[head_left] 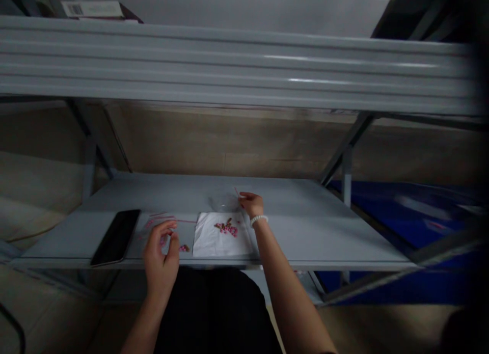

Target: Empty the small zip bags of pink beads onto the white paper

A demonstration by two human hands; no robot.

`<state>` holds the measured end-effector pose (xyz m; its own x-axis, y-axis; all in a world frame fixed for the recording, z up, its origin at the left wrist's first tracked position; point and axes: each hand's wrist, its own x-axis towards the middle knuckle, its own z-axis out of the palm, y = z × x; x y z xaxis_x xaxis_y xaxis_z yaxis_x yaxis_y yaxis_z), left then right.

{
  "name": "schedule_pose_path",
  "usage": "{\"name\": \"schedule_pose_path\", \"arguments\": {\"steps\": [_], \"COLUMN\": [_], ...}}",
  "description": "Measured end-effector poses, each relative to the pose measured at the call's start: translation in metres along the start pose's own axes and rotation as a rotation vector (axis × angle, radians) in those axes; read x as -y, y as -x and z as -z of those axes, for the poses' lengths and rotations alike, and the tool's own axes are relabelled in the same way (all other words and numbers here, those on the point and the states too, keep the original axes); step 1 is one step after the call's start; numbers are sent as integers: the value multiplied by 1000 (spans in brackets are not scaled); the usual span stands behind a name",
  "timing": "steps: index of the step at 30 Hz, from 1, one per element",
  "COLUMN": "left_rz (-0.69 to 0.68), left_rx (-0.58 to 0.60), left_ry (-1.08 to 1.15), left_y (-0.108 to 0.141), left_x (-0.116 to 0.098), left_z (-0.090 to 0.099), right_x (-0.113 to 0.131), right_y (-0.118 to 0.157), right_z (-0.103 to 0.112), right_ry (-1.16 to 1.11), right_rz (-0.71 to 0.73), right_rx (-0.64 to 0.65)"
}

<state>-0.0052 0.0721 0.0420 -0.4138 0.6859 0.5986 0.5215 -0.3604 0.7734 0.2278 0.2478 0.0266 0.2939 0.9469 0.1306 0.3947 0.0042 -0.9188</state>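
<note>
My right hand, with a white bead bracelet at the wrist, pinches a thin pink stick beside a clear, shallow dish. Below the dish lies a white sheet with pink and brownish-green small pieces grouped on it. On the left, my left hand hovers with curled fingers, thumb and fingertips apart, over a clear bag with pink items. What lies under that hand is partly hidden. A few pink and brown bits sit just right of it.
A black tablet lies at the left of the grey shelf board. An upper grey shelf crosses in front, with a box on it. Slanted metal braces stand at the sides. Blue material lies at the right.
</note>
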Motion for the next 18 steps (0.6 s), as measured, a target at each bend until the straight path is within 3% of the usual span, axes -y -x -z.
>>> {"name": "schedule_pose_path", "arguments": {"steps": [5,8,12,13,15,16,18], "left_rz": [-23,-153,-344,-369,-396,-397,-373], "left_rx": [43,134,322,358,429,465,542], "left_ry": [-128,-252,-536,-591,-666,-689,-708], "left_y": [5,3,2,2,3,4,5], "left_x": [14,17,15,14,13,14,17], "left_z": [9,13,16,17,17,17,17], "right_x": [-10,-2,21,27,37,41,46], "right_y": [-9,-5,30,46,82,100,126], "right_z": [-10,-5,-8,-12,-23,-28,-37], "right_ry": [126,199,274,318,356,365,412], "right_rz": [15,73,224,374,694,796,850], "right_rx": [35,31,11,88,392,519,691]}}
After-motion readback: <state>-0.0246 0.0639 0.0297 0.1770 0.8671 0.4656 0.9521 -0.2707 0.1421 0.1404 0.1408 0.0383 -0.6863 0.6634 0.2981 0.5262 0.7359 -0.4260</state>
